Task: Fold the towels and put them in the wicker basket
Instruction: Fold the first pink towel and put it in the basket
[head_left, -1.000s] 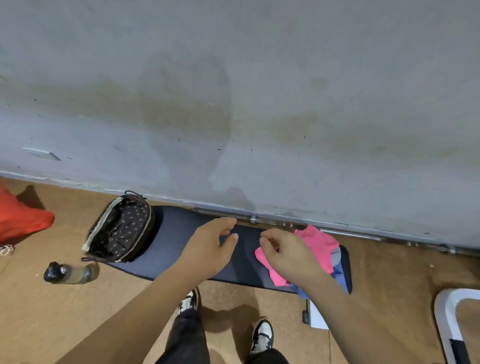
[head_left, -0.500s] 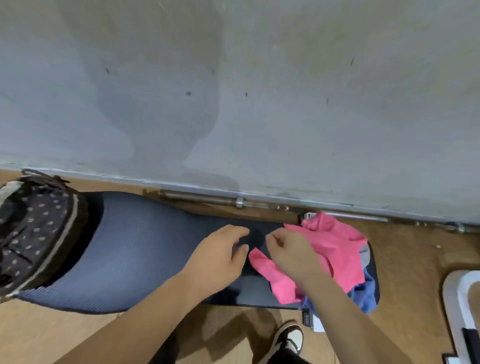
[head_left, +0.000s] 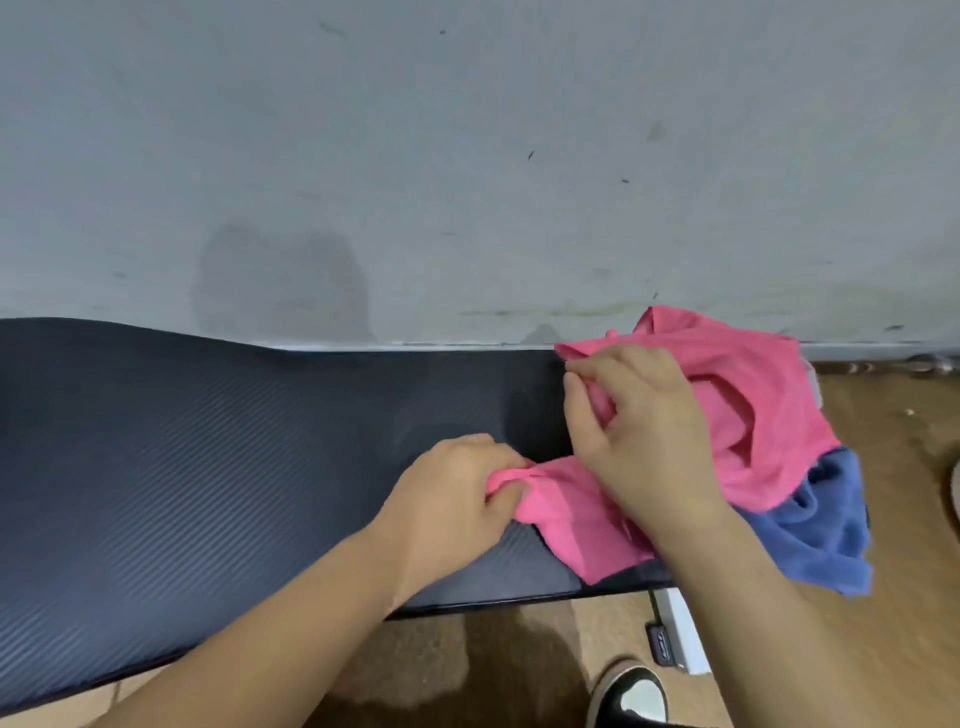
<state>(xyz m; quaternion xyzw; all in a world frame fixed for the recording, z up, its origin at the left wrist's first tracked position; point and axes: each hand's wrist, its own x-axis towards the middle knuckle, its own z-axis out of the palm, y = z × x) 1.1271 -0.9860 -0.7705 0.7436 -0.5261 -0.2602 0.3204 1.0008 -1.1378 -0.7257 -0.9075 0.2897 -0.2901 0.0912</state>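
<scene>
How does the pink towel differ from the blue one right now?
The crumpled pink cloth towel is gripped by both the left hand and right hand; the crumpled blue cloth towel is untouched. Pink lies on top, blue partly beneath it. Pink shows far more surface than blue. Both are unfolded, at the dark ribbed mat's right end.

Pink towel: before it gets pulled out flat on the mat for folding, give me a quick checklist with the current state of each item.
1. Left hand pinching a corner of the pink towel: ok.
2. Right hand gripping the pink towel further along: ok.
3. Pink towel spread flat: not ok, it is bunched.
4. Pink towel free of the blue towel: not ok, it lies on top of it.
5. Bare space on the mat to the left: ok.
6. Wicker basket within reach: cannot tell, it is not in view.
</scene>
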